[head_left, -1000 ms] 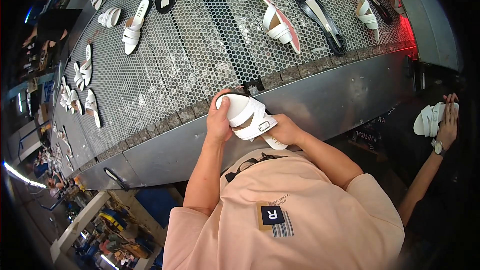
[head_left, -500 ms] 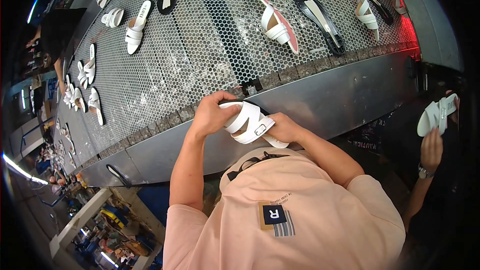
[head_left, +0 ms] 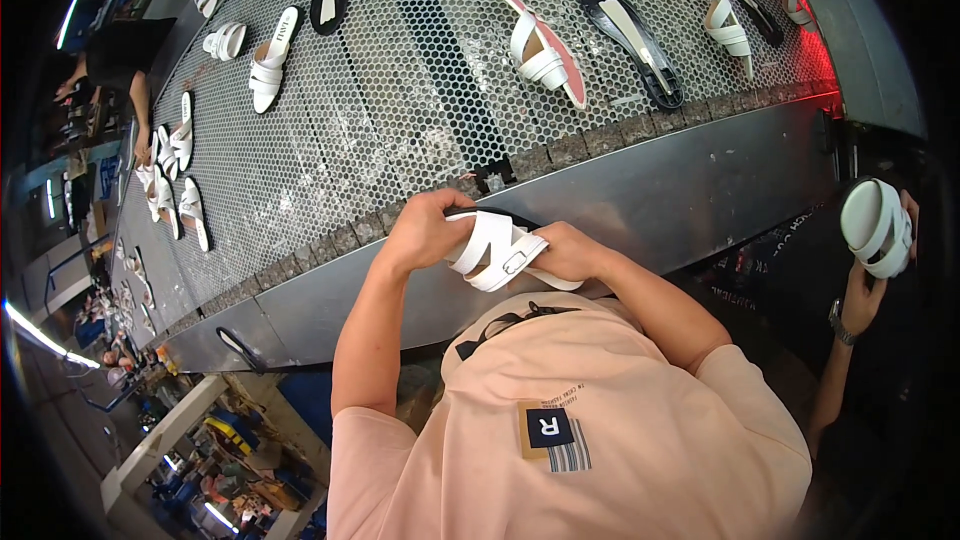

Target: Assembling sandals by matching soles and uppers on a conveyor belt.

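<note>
Both hands were on one white strappy sandal (head_left: 497,252), held just above the near metal edge of the perforated conveyor (head_left: 400,130). The left hand (head_left: 425,232) was closed over its left end, fingers curled on top; the right hand (head_left: 568,252) gripped the right end beside the buckle. In my judgement the work in hand was a check of the straps and buckle. It would be done well by supporting the sole from both ends, turning the sandal without pulling on the straps, and keeping it clear of the moving mesh.

Not verifiable: the sandal's sole and underside were hidden by the hands, and the thumbs were out of view. The buckle was too small to judge as fastened or loose. Farther along the conveyor lay a pink-soled sandal (head_left: 541,50) and a black insole (head_left: 634,38). At the far right a co-worker's hand (head_left: 868,285) held up another white sandal (head_left: 877,226); that person's body was lost in darkness.
</note>
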Action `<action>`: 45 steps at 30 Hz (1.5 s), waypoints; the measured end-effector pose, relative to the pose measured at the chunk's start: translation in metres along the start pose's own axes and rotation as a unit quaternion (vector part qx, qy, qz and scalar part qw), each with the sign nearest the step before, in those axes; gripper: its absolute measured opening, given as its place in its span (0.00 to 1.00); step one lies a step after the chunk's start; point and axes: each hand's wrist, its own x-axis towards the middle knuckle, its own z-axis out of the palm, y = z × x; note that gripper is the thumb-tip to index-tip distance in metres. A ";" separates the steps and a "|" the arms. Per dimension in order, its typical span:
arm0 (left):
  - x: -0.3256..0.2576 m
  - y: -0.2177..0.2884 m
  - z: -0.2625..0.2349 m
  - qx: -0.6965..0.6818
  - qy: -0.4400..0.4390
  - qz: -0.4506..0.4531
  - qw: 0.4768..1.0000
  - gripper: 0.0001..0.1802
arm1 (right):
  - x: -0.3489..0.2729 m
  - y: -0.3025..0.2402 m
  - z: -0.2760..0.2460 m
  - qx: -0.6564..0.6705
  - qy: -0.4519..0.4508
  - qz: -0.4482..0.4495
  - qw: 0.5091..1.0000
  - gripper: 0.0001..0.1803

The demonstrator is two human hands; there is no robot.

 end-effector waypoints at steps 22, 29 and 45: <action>0.007 -0.043 0.056 -0.366 0.078 -0.015 0.927 0.09 | -0.015 0.010 -0.050 0.172 0.027 0.074 0.982 0.14; 0.005 -0.033 0.063 -0.366 0.111 0.028 0.924 0.08 | -0.016 0.016 -0.059 0.136 0.028 0.083 0.987 0.14; 0.023 -0.012 0.052 -0.332 0.125 -0.001 0.935 0.13 | -0.024 0.011 -0.074 0.058 -0.002 0.052 0.997 0.18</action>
